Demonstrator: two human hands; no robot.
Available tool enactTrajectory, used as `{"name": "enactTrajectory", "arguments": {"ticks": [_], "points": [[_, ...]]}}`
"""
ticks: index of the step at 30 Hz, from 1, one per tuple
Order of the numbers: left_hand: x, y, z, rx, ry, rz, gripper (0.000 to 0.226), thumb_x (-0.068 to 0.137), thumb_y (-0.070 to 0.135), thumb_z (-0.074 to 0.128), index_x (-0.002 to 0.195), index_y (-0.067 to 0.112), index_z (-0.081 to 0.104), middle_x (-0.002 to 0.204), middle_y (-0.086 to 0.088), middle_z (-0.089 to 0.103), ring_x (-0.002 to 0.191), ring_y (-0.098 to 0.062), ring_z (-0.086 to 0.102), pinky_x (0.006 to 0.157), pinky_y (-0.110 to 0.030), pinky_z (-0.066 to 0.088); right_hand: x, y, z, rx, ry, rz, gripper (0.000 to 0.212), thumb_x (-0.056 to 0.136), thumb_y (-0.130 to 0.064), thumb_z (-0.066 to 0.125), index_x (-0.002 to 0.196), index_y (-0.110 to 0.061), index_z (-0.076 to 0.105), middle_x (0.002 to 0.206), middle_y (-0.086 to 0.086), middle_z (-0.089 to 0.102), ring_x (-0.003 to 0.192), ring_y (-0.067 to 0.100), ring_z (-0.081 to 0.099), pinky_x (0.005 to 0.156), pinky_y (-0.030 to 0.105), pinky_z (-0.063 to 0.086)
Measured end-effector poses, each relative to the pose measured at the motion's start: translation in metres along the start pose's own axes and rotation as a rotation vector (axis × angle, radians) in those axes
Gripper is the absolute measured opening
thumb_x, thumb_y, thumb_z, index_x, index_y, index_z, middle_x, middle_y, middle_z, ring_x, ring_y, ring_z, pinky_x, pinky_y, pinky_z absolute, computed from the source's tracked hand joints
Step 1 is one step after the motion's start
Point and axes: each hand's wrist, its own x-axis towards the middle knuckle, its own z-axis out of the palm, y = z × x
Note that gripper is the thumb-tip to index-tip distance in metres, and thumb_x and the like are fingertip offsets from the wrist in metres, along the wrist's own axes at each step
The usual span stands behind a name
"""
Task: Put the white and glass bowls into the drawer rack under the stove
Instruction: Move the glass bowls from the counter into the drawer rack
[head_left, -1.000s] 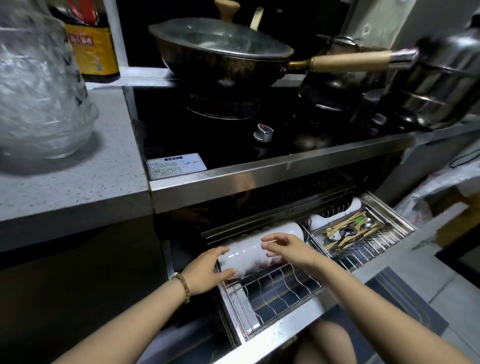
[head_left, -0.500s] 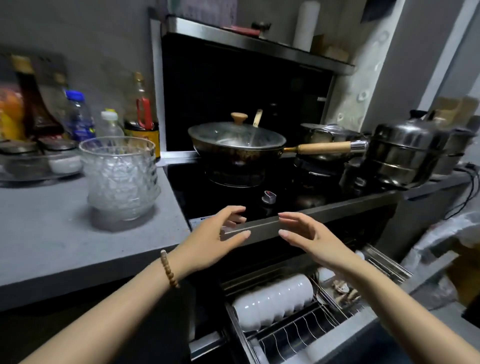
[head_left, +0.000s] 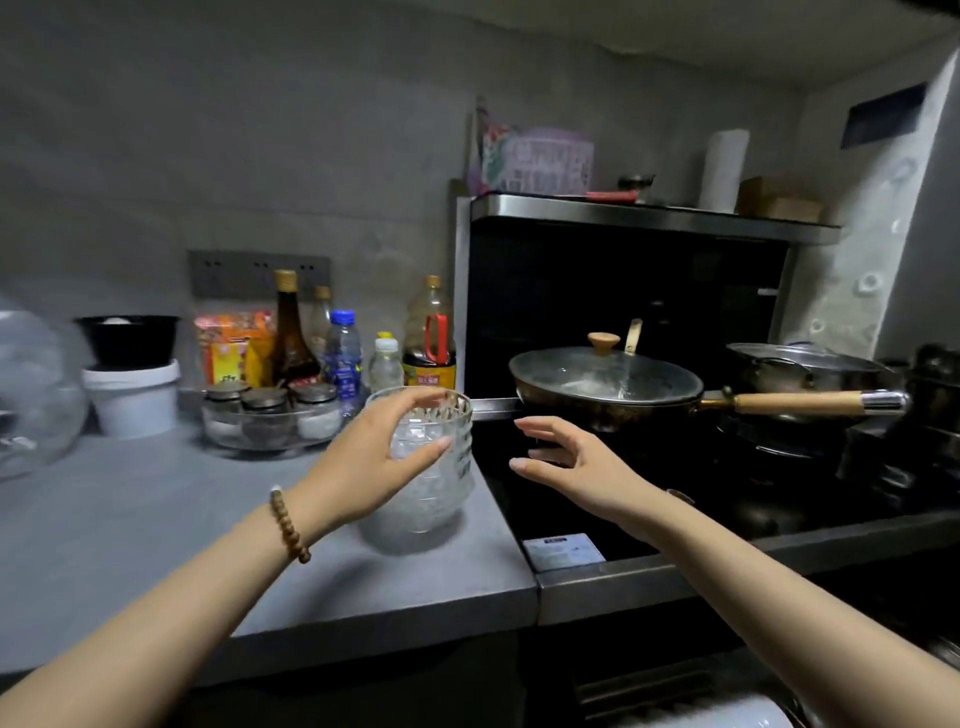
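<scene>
A stack of cut-glass bowls (head_left: 441, 467) stands on the grey counter (head_left: 156, 545) beside the stove. My left hand (head_left: 369, 457), fingers spread, reaches around the near left side of the stack, at or just short of the glass. My right hand (head_left: 566, 462) is open to the right of the stack, a short gap away, above the black stove top. At the bottom edge, the white bowls (head_left: 727, 714) lie in the drawer under the stove, only their tops showing.
A lidded wok (head_left: 605, 384) with a wooden handle sits on the stove (head_left: 571, 519), steel pots to its right. Bottles, spice jars (head_left: 270, 415), a white tub and a large glass jar (head_left: 31, 395) line the back and left of the counter.
Both hands left the white bowls in the drawer rack and rose to counter height. The view tilted up, and my hands now close in on the glass bowl stack.
</scene>
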Motion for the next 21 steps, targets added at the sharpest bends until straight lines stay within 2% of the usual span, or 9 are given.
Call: {"name": "enactTrajectory", "arguments": {"ticks": [3,6,9,11,14,18,21], "points": [[0.001,-0.028,-0.014,0.042,0.046,-0.078,0.050,0.084,0.044,0.060,0.131,0.029,0.047,0.130,0.016,0.048,0.120,0.000,0.042,0.099,-0.018,0.031,0.025,-0.010,0.019,0.019,-0.011,-0.019,0.055,0.082,-0.032,0.070,0.133,-0.027,0.050,0.141,-0.007,0.049,0.124,0.013,0.052,0.098,0.027,0.043],[0.002,-0.055,-0.017,-0.008,0.060,-0.232,0.060,0.078,0.056,0.060,0.131,0.033,0.044,0.133,0.015,0.044,0.119,-0.002,0.040,0.096,-0.022,0.032,0.046,-0.015,0.034,0.044,-0.012,-0.023,0.058,0.081,-0.034,0.071,0.134,-0.026,0.049,0.142,-0.003,0.049,0.128,0.016,0.049,0.106,0.034,0.041],[0.005,-0.074,-0.010,-0.078,0.041,-0.337,0.072,0.069,0.065,0.058,0.133,0.036,0.042,0.142,0.007,0.043,0.127,-0.010,0.040,0.097,-0.027,0.032,0.060,-0.015,0.044,0.044,-0.006,-0.030,0.057,0.079,-0.039,0.072,0.131,-0.031,0.050,0.143,-0.004,0.047,0.132,0.015,0.044,0.101,0.027,0.037],[0.008,-0.080,-0.003,-0.135,0.024,-0.354,0.076,0.065,0.068,0.057,0.133,0.037,0.042,0.145,0.005,0.042,0.131,-0.013,0.038,0.099,-0.029,0.032,0.067,-0.012,0.049,0.064,-0.002,-0.037,0.056,0.079,-0.037,0.072,0.130,-0.031,0.051,0.143,-0.005,0.047,0.134,0.015,0.040,0.099,0.024,0.033],[0.014,-0.084,0.006,-0.188,0.021,-0.349,0.076,0.064,0.069,0.058,0.132,0.039,0.042,0.145,0.009,0.040,0.131,-0.010,0.036,0.103,-0.032,0.031,0.074,-0.007,0.054,0.070,-0.004,-0.034,0.054,0.080,-0.036,0.072,0.130,-0.027,0.055,0.143,-0.004,0.048,0.137,0.016,0.037,0.102,0.024,0.030],[0.019,-0.090,0.012,-0.197,0.027,-0.302,0.066,0.061,0.071,0.059,0.120,0.043,0.047,0.129,0.021,0.042,0.119,-0.001,0.034,0.100,-0.027,0.031,0.078,0.000,0.059,0.079,-0.006,-0.032,0.050,0.077,-0.037,0.074,0.124,-0.027,0.059,0.141,-0.007,0.049,0.134,0.010,0.036,0.103,0.024,0.028],[0.021,-0.095,0.016,-0.205,0.077,-0.281,0.058,0.061,0.070,0.059,0.111,0.040,0.053,0.119,0.026,0.046,0.116,-0.002,0.037,0.098,-0.028,0.032,0.081,0.003,0.061,0.089,0.033,-0.052,0.042,0.075,-0.036,0.076,0.114,-0.027,0.063,0.127,-0.015,0.055,0.124,0.003,0.039,0.101,0.024,0.029]]}}
